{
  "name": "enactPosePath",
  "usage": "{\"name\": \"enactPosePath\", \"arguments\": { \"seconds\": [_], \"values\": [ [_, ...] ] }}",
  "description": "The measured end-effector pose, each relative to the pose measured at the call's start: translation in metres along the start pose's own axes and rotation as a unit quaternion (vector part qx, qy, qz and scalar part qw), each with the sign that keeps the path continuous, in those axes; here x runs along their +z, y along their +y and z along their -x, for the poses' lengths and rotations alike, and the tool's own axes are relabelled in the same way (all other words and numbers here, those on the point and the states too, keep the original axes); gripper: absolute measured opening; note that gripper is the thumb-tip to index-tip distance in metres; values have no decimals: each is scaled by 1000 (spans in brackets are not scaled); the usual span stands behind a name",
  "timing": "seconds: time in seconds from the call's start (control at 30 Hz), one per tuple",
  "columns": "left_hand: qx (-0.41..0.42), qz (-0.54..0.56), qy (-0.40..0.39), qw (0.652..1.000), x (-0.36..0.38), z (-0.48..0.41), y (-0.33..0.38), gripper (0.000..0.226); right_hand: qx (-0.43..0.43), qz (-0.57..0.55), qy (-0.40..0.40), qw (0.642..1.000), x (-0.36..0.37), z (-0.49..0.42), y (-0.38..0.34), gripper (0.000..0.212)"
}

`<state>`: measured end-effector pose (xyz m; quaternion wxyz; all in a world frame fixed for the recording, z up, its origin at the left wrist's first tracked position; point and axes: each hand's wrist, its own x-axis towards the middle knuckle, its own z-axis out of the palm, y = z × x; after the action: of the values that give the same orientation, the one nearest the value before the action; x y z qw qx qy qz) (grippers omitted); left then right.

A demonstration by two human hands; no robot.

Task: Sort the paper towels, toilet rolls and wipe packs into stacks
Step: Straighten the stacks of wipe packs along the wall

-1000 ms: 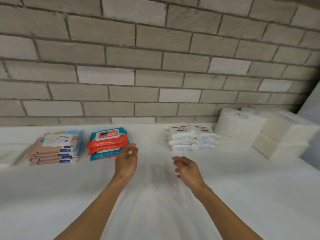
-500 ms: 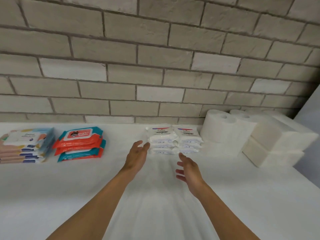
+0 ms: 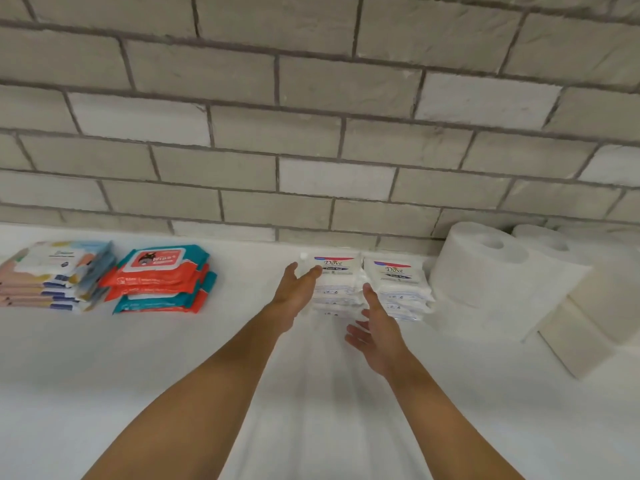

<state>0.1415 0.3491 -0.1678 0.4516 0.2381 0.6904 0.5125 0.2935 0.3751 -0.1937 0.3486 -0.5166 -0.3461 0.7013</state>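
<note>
1. The left grip [image 3: 296, 292] is spread, fingers straight and holding nothing; its fingertips overlap the upper left corner of the left white wipe stack [image 3: 337, 284], and I cannot tell whether they touch it
2. The right grip [image 3: 379, 336] is also spread and relaxed, palm turned inward, holding nothing; its forefinger points at the front of the seam between the two white stacks, contact unclear
3. The right white wipe stack [image 3: 398, 284] stands just beside the left one, both with blue-lettered labels on top, both near the back of the counter [image 3: 173, 382]
4. To the right of them stand white toilet rolls [image 3: 485, 275], upright, with more rolls behind
5. Further right, at the edge of view, lies a block of folded paper towels [image 3: 575, 341], partly under the rolls
6. Well to the left lies a stack of red and teal wipe packs [image 3: 159, 278], slightly fanned
7. Just beside it, further left, sits a stack of pastel wipe packs [image 3: 55, 275]
8. A grey brick wall [image 3: 311, 133] rises behind the counter
</note>
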Motion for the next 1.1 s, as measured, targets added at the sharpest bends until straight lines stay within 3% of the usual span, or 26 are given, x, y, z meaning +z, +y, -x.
{"name": "enactPosePath", "arguments": {
  "seconds": [0.27,0.67,0.77,1.1],
  "values": [
    [53,-8,11,999,13,-17,-12,32,-12,-84,-21,996,11,-23,8,41],
    [77,-23,17,997,-4,-22,-18,29,-27,-43,-41,998,30,-28,16,28],
    [80,-15,24,996,-13,-22,-19,30,-6,-29,-51,998,36,-28,18,39],
    [73,10,34,997,-55,-26,-25,19,41,23,-74,996,64,-26,23,43]
  ]
}}
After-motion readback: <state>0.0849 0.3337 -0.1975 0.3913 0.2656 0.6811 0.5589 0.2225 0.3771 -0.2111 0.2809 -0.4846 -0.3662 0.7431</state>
